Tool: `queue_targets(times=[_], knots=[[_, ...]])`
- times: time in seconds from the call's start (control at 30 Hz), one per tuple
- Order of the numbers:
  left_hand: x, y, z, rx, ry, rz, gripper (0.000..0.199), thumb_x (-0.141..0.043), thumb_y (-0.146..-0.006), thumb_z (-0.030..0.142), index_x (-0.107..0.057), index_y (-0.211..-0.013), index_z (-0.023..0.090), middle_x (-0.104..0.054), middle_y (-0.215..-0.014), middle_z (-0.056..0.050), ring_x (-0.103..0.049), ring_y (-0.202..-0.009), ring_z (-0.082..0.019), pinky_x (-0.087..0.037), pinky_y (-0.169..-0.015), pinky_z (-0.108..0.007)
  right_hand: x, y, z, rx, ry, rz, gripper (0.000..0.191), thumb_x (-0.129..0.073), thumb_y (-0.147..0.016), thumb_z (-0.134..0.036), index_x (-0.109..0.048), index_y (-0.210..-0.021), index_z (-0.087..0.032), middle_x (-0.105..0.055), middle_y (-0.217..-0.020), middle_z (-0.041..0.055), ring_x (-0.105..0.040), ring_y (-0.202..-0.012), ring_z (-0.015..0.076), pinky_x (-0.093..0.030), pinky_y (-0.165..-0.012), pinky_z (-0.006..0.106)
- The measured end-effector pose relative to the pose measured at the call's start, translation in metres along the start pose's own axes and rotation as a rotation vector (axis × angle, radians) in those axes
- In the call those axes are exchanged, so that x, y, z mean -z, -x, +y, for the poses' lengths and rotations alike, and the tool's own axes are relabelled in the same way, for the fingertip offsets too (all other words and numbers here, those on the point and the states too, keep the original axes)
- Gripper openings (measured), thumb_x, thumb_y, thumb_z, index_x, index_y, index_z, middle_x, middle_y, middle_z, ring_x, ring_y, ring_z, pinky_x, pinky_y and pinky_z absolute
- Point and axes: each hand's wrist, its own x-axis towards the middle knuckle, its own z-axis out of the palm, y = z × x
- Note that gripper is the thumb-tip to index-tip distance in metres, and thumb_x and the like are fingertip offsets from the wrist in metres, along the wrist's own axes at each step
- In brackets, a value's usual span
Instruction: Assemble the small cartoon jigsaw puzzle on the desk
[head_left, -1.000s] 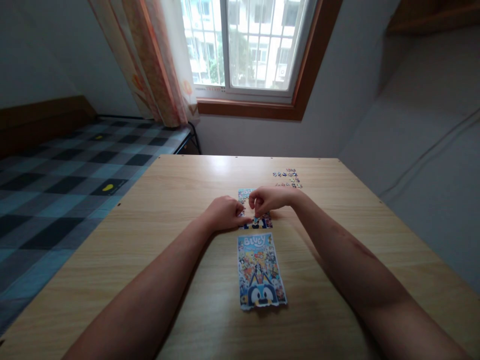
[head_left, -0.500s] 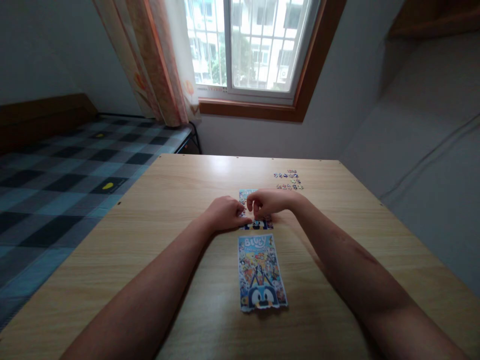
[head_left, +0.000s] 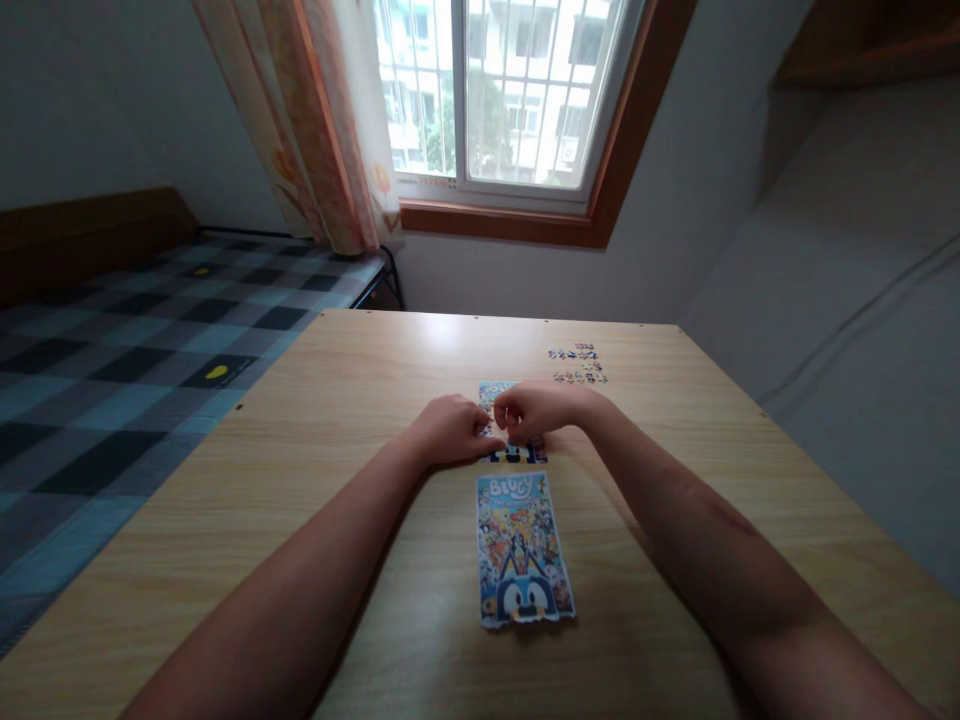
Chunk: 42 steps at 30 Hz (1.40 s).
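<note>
Multicoloured part-built jigsaw puzzle (head_left: 519,454), well inside the edges of the pale wood-grain worktop (head_left: 637,620), curled left hand (head_left: 455,429) at puzzle's left, right hand (head_left: 536,408) over it, cannot tell whether either grip holds a piece.

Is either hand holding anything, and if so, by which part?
It can't be told: the right hand and left hand are at the puzzle, any pinched piece too small to see.
</note>
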Motion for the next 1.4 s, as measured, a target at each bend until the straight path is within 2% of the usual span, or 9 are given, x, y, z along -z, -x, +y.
queue_targets(times=[0.23,0.43,0.63,0.93,1.07,1.13,1.23,1.33,1.4], knots=[[-0.001,-0.001,0.000,-0.014,0.033,0.016,0.044,-0.060,-0.081,0.056,-0.059,-0.056,0.020,-0.055,-0.052,0.000,-0.041,-0.051,-0.013,-0.026,-0.057,-0.029,-0.003,0.000,-0.004,-0.044,0.065,0.009,0.021,-0.069,-0.073,-0.014,-0.067,-0.092,-0.019,-0.068,-0.079,-0.0011,-0.058,-0.061,0.0100,-0.039,-0.056,0.023],[0.000,0.000,0.000,0.001,0.023,-0.007,0.043,-0.058,-0.082,0.057,-0.063,-0.059,0.021,-0.061,-0.058,-0.002,-0.045,-0.054,-0.015,-0.026,-0.058,-0.030,-0.005,-0.001,-0.003,-0.060,0.141,0.032,0.018,-0.071,-0.071,-0.018,-0.065,-0.088,-0.019,-0.066,-0.075,-0.0009,-0.058,-0.061,0.0110,-0.037,-0.054,0.023],[-0.002,0.000,-0.001,-0.018,0.008,0.004,0.044,-0.058,-0.083,0.058,-0.062,-0.059,0.021,-0.062,-0.060,-0.002,-0.045,-0.054,-0.015,-0.023,-0.057,-0.030,-0.005,0.001,-0.007,-0.083,0.134,0.015,0.015,-0.069,-0.070,-0.015,-0.057,-0.079,-0.019,-0.061,-0.068,-0.0027,-0.055,-0.056,0.0100,-0.036,-0.051,0.023],[-0.005,0.000,-0.004,-0.021,-0.001,0.024,0.046,-0.060,-0.082,0.060,-0.061,-0.058,0.021,-0.059,-0.057,-0.002,-0.046,-0.053,-0.015,-0.023,-0.055,-0.030,-0.009,0.000,-0.009,-0.151,0.019,-0.061,0.014,-0.063,-0.074,-0.013,-0.053,-0.081,-0.020,-0.061,-0.067,-0.0033,-0.064,-0.057,0.0126,-0.042,-0.052,0.022],[-0.003,0.000,-0.003,-0.021,0.015,0.019,0.045,-0.060,-0.082,0.059,-0.061,-0.057,0.021,-0.057,-0.056,-0.001,-0.044,-0.053,-0.015,-0.025,-0.056,-0.031,-0.009,-0.002,-0.005,-0.123,0.028,-0.056,0.013,-0.064,-0.074,-0.014,-0.054,-0.079,-0.020,-0.061,-0.066,-0.0035,-0.058,-0.057,0.0111,-0.038,-0.054,0.023],[-0.001,0.001,-0.003,-0.014,0.042,0.017,0.044,-0.061,-0.081,0.058,-0.058,-0.055,0.021,-0.054,-0.054,0.001,-0.041,-0.052,-0.014,-0.026,-0.056,-0.030,-0.005,0.000,-0.001,-0.069,0.086,-0.005,0.014,-0.068,-0.075,-0.017,-0.054,-0.076,-0.020,-0.059,-0.066,-0.0034,-0.052,-0.058,0.0101,-0.034,-0.055,0.024],[-0.002,0.000,-0.006,0.017,0.138,0.064,0.050,-0.058,-0.084,0.056,-0.048,-0.051,0.020,-0.045,-0.048,0.003,-0.035,-0.049,-0.012,-0.023,-0.055,-0.029,0.009,0.009,0.004,0.013,0.146,0.140,0.016,-0.070,-0.080,-0.026,-0.057,-0.074,-0.019,-0.057,-0.068,-0.0021,-0.046,-0.061,0.0106,-0.031,-0.057,0.027],[-0.005,-0.001,-0.010,0.063,0.256,0.158,0.055,-0.050,-0.090,0.055,-0.039,-0.050,0.020,-0.035,-0.047,0.005,-0.031,-0.050,-0.011,-0.022,-0.055,-0.029,0.026,0.027,0.005,0.013,0.124,0.324,0.016,-0.067,-0.087,-0.034,-0.065,-0.084,-0.018,-0.060,-0.072,-0.0001,-0.047,-0.064,0.0120,-0.032,-0.061,0.027],[-0.007,-0.001,-0.012,0.074,0.271,0.187,0.054,-0.052,-0.090,0.054,-0.038,-0.050,0.021,-0.036,-0.048,0.005,-0.032,-0.051,-0.012,-0.024,-0.056,-0.028,0.033,0.039,0.002,0.003,0.103,0.466,0.017,-0.063,-0.089,-0.034,-0.068,-0.089,-0.018,-0.062,-0.074,0.0010,-0.050,-0.065,0.0127,-0.033,-0.063,0.028]])
